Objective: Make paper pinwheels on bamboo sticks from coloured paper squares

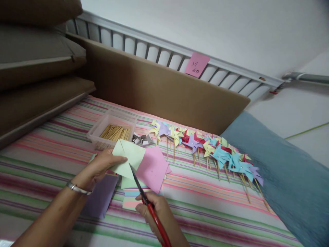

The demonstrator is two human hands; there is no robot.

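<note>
A square of pale green paper is pinched between the thumb and fingers of my left hand. Cuts or creases show near its upper corner and right edge. My right hand grips red-handled scissors, whose dark blades reach up to the green sheet's lower edge. Whether the blades are apart is hard to see. Beneath lie pink paper sheets, with more coloured paper under them. Purple paper lies below my left wrist.
A clear plastic box of thin wooden sticks stands behind my left hand, beside small boxes of metal bits. Several paper pinwheels on sticks lie to the right on the striped cloth. A brown board leans against the radiator; cushions are stacked left.
</note>
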